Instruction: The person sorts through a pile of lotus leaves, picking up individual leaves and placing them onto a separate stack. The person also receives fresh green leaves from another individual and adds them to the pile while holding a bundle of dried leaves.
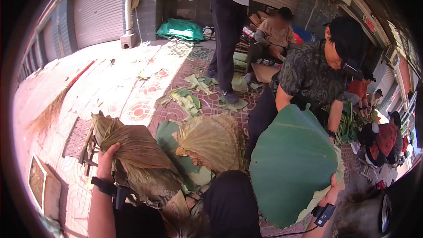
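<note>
At the lower left, my left hand (pixel 107 161) grips the edge of a folded stack of dried brown lotus leaves (pixel 143 147), thumb on top. My right hand (pixel 329 192) holds a large green lotus leaf (pixel 293 163) by its lower right edge, its broad face turned to me. Paler leaf edges show behind it. Between the two, a second pile of dried leaves (pixel 211 139) lies in front of my knee, with another green leaf (pixel 169 143) partly under it. The fingers of both hands are mostly hidden behind the leaves.
A co-worker in a patterned shirt (pixel 304 70) bends close behind the green leaf. Another person stands (pixel 227 31) and one sits (pixel 275 35) farther back. Loose leaves (pixel 185 99) litter the tiles. A straw broom (pixel 53 110) and a shallow box (pixel 46 187) lie at left.
</note>
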`<state>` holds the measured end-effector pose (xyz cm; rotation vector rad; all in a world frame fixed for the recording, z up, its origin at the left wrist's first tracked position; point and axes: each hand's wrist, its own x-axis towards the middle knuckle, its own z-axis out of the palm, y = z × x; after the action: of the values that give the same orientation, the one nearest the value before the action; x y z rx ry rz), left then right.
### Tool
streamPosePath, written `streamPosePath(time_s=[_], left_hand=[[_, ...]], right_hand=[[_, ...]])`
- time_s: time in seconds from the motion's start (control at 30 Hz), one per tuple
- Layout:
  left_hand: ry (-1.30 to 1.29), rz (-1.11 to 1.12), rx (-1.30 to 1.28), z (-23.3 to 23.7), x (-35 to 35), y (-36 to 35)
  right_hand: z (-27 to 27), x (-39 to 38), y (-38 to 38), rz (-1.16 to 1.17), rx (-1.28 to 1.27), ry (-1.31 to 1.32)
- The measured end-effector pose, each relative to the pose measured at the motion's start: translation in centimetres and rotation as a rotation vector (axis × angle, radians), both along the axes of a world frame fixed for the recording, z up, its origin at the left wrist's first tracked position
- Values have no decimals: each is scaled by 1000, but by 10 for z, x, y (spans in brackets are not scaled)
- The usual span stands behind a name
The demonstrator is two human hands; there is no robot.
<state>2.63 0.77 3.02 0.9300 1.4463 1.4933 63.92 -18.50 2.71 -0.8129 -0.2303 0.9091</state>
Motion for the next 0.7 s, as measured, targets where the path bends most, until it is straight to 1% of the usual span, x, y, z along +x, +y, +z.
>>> streamPosePath(time_s=[0.03, 0.1, 0.17, 0.27, 0.3, 0.4, 0.47, 0.53, 0.6, 0.7], left_hand=[[-32, -49, 15, -3, -3, 2], [-85, -51, -21, -3, -3, 3], [-83, -52, -13, -12, -11, 7], [-75, -18, -6, -17, -18, 8], [-70, -16, -4, -20, -17, 10], [-60, -59, -34, -9, -15, 4], [-164, -132, -43, -3, -10, 4], [-126, -134, 3, 0, -6, 4], [-156, -169, 24, -11, -12, 8], [-72, -166, -15, -15, -14, 14]], right_hand=[[-4, 6, 0, -7, -17, 13], [-9, 18, 0, -26, -33, -3], [-11, 24, 1, -51, -22, -55], [-10, 27, 6, -94, -42, -14], [-12, 28, 7, -78, -54, -40], [-10, 15, 12, -113, -41, -43], [-16, 21, 12, -144, -47, -114], [-24, 26, 16, -111, 1, -153], [-18, 18, 18, -131, -8, -137], [-15, 17, 18, -125, -21, -106]])
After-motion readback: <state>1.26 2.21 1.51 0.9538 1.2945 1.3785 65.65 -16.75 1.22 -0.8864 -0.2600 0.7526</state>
